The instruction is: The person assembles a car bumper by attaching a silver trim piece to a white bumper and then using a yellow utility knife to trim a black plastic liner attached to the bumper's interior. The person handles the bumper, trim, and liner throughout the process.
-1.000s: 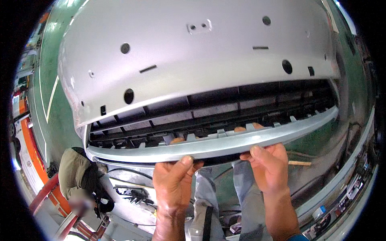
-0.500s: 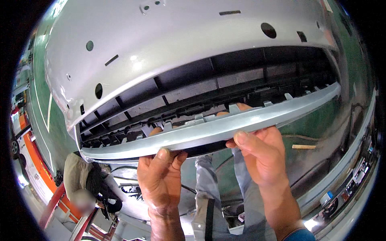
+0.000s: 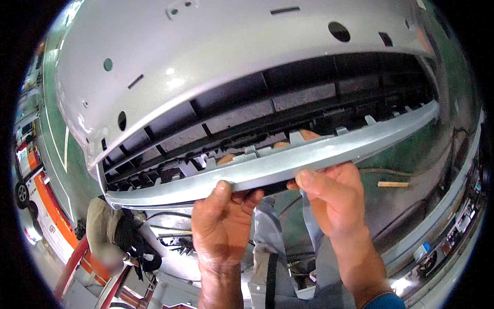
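left hand (image 3: 221, 224) curled narrow, gripping silver strip (image 3: 272, 167), thumb on near face, fingertips showing past far edge. right hand (image 3: 334, 198) pinches same strip farther right, thumb also on near face, fingertips over far edge. strip runs left to right along near side of dark slatted insert (image 3: 301, 77); large silver-grey panel (image 3: 206, 56) beyond.

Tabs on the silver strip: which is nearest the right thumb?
The broad tab above the thumb of the right hand, fingertips on both sides; other tabs stand farther left or right.
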